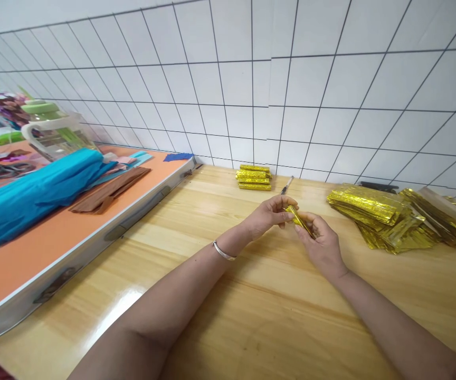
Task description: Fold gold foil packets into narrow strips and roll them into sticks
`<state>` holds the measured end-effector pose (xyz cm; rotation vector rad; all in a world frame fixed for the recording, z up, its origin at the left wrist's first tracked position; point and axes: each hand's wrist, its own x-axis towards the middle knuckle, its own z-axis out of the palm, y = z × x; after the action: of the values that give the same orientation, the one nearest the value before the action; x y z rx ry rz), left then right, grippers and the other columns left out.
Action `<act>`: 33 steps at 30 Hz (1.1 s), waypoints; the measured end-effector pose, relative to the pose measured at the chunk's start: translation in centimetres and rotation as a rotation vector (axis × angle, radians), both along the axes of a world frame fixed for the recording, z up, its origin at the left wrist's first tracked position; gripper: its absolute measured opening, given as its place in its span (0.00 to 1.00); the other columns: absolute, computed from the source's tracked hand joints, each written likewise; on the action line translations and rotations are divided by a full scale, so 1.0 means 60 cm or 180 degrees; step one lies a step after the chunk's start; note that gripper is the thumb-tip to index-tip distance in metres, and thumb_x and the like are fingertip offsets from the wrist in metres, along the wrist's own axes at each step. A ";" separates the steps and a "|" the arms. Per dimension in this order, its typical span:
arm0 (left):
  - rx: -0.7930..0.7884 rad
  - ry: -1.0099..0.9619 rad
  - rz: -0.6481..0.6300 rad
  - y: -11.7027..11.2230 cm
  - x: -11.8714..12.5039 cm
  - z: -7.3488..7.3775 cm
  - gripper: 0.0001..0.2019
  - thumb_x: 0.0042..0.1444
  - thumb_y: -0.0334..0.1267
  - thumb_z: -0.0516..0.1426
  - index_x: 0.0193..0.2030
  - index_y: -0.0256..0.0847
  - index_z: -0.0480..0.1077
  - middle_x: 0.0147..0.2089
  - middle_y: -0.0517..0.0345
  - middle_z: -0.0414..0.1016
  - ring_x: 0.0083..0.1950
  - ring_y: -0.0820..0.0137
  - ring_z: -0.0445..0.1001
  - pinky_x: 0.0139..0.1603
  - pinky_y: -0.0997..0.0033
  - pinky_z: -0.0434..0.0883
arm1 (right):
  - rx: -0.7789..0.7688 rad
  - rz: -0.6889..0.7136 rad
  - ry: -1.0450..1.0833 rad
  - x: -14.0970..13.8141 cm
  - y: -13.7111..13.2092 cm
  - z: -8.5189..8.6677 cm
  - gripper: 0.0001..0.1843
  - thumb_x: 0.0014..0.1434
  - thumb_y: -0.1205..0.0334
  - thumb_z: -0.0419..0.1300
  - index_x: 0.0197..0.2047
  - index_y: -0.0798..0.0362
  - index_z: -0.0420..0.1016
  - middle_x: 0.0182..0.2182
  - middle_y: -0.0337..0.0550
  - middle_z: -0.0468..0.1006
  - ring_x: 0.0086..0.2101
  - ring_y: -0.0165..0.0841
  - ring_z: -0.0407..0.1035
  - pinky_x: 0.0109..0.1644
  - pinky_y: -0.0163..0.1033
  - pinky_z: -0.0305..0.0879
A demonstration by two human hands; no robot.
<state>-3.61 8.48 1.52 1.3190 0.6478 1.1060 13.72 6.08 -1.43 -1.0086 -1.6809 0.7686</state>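
Between my two hands is a small roll of shiny gold foil point(298, 217), tilted and held above the wooden table point(228, 295). My left hand point(272, 215), with a silver bangle on its wrist, pinches the upper end of the roll. The lower end lies in the closed fingers of my right hand point(321, 243). Behind them, against the wall, several similar gold rolls point(254, 178) are stacked. A slim dark-and-clear pen-like tool point(287, 184) lies just beyond my left hand.
To the right lies a loose pile of flat gold foil strips point(364, 206), with a dark object point(378, 187) behind it. At left, an orange-topped table point(105, 224) bears blue fabric point(49, 184), a brown piece point(109, 191) and a green-lidded bottle point(44, 110). A tiled wall point(236, 84) stands behind.
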 end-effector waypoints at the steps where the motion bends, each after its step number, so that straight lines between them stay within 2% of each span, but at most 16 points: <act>1: 0.0023 -0.0004 -0.0055 0.002 -0.001 -0.002 0.19 0.48 0.40 0.64 0.47 0.40 0.68 0.47 0.54 0.70 0.36 0.77 0.69 0.31 0.78 0.67 | 0.0006 0.0008 0.0025 0.001 0.001 0.000 0.17 0.57 0.56 0.59 0.50 0.48 0.70 0.45 0.45 0.76 0.42 0.37 0.70 0.48 0.45 0.67; 4: 0.0078 0.0010 -0.0091 0.006 -0.003 -0.006 0.19 0.48 0.40 0.64 0.46 0.38 0.69 0.45 0.54 0.71 0.36 0.76 0.69 0.33 0.77 0.67 | 0.0026 0.0035 0.0067 0.001 0.001 0.000 0.17 0.57 0.56 0.59 0.50 0.49 0.69 0.45 0.45 0.75 0.42 0.37 0.70 0.49 0.44 0.67; 12: 0.0266 0.0027 0.0247 0.005 0.002 -0.007 0.14 0.49 0.37 0.63 0.43 0.36 0.71 0.37 0.56 0.72 0.36 0.75 0.68 0.32 0.77 0.65 | 0.0075 0.0076 0.0117 0.001 -0.002 0.004 0.16 0.58 0.58 0.59 0.49 0.48 0.69 0.43 0.43 0.76 0.40 0.35 0.71 0.45 0.41 0.67; 20: 0.0319 -0.0038 0.0305 -0.004 0.008 -0.001 0.11 0.52 0.37 0.61 0.41 0.37 0.70 0.38 0.58 0.71 0.35 0.77 0.68 0.31 0.78 0.63 | 0.0021 0.0088 0.0155 0.000 -0.003 0.004 0.15 0.58 0.58 0.59 0.49 0.49 0.69 0.43 0.44 0.75 0.41 0.35 0.70 0.46 0.42 0.67; 23: 0.0305 -0.0096 0.0450 -0.005 0.009 0.001 0.11 0.52 0.39 0.61 0.40 0.37 0.69 0.38 0.57 0.71 0.34 0.77 0.68 0.31 0.79 0.64 | -0.0033 0.0138 0.0252 -0.002 -0.004 0.005 0.18 0.56 0.58 0.61 0.50 0.48 0.69 0.45 0.44 0.75 0.43 0.35 0.70 0.48 0.43 0.67; 27: 0.0180 -0.0285 0.0795 0.001 0.004 0.000 0.11 0.51 0.39 0.61 0.40 0.38 0.68 0.38 0.58 0.71 0.34 0.77 0.69 0.31 0.79 0.64 | -0.0074 -0.0128 0.0488 0.001 0.002 0.009 0.24 0.51 0.59 0.65 0.51 0.48 0.67 0.47 0.45 0.73 0.45 0.36 0.69 0.50 0.44 0.66; 30: -0.0020 -0.0481 0.0974 0.007 -0.001 -0.007 0.11 0.50 0.39 0.61 0.40 0.39 0.67 0.36 0.60 0.70 0.34 0.77 0.71 0.31 0.78 0.65 | -0.0176 -0.0221 0.0889 0.007 0.012 0.011 0.26 0.50 0.59 0.66 0.52 0.47 0.66 0.46 0.44 0.72 0.40 0.33 0.70 0.44 0.41 0.69; 33: -0.0196 -0.0579 0.0978 0.010 -0.001 -0.016 0.12 0.50 0.39 0.62 0.39 0.39 0.66 0.38 0.60 0.71 0.35 0.75 0.73 0.33 0.77 0.66 | -0.0200 -0.0276 0.1180 0.014 0.023 0.010 0.27 0.50 0.59 0.66 0.53 0.46 0.65 0.43 0.41 0.71 0.33 0.30 0.69 0.36 0.38 0.69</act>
<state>-3.67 9.09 0.55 1.0730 0.7583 1.4251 14.55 7.44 -0.82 -0.9112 -1.2945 0.8948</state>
